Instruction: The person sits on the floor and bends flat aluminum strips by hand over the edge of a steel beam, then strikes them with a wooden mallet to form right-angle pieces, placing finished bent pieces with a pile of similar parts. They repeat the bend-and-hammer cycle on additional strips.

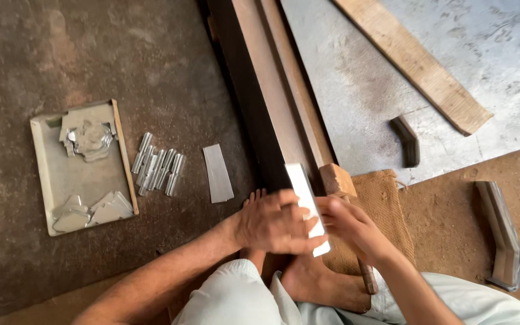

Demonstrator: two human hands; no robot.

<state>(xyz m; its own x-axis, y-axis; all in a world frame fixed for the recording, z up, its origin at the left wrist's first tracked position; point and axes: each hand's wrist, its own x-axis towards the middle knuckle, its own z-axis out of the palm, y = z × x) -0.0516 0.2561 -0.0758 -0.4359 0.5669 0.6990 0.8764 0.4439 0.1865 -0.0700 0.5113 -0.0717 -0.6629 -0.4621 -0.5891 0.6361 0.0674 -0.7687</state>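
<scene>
While both hands, left [272, 222] and right [347, 222], close together on a metal strip [306, 195] lying over the beam [266, 102] beside a mallet [338, 180], positioning looks under way, and a steady, square hold seems needed before any striking.

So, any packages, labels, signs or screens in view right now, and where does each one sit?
No labels, signs or screens show.
Tray: the only container, on the floor at left; shallow, rectangular, pale grey, holding bent metal offcuts.
Burlap sack: tan, lying flat under the wooden mallet, right of the hands.
Metal strip: plain pale rectangle, unmarked, held by the left hand and right hand.
</scene>
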